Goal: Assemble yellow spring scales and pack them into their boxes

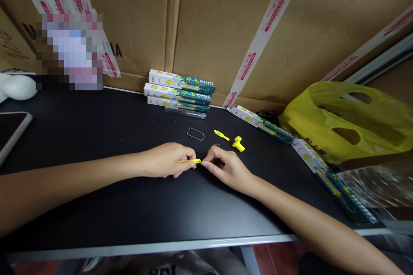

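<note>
Near the middle of the black table, my left hand (171,160) grips a slim yellow plastic piece (195,160) whose end sticks out toward the right. My right hand (227,166) is closed in a pinch right at that end. What its fingertips hold is too small to make out. Just beyond the hands lie a bent metal wire loop (195,134), a small coil spring (217,144), a thin yellow plastic rod (221,135) and a yellow plastic fitting with a short tube (238,144).
Printed cartons (179,91) are stacked at the back, with a clear plastic tube (185,113) before them. Two more cartons (263,124) lie to the right, beside a yellow plastic bag (309,116) and clear wrapping (380,187). A white-edged device (16,137) sits at left.
</note>
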Available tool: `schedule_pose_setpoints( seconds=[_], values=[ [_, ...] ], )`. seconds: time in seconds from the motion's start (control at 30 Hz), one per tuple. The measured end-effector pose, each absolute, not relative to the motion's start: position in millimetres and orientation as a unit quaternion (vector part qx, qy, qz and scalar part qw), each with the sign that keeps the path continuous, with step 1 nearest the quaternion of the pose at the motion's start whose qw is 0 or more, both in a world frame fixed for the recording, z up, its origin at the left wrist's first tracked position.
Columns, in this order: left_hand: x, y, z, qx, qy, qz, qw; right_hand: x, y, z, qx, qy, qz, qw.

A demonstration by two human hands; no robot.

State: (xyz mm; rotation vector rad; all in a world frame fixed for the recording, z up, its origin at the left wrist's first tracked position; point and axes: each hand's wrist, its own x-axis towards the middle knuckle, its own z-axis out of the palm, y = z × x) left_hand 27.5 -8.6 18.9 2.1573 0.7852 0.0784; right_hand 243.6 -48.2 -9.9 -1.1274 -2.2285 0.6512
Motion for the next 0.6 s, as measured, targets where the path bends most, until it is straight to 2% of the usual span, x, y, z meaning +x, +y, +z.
schedule_pose_setpoints(
  seconds=[0.6],
  values=[
    [27.9,-7.8,18.0,0.879,0.303,0.042,0.367,246.6,-44.2,-10.8,-0.420,-0.843,0.238,0.237]
  ],
)
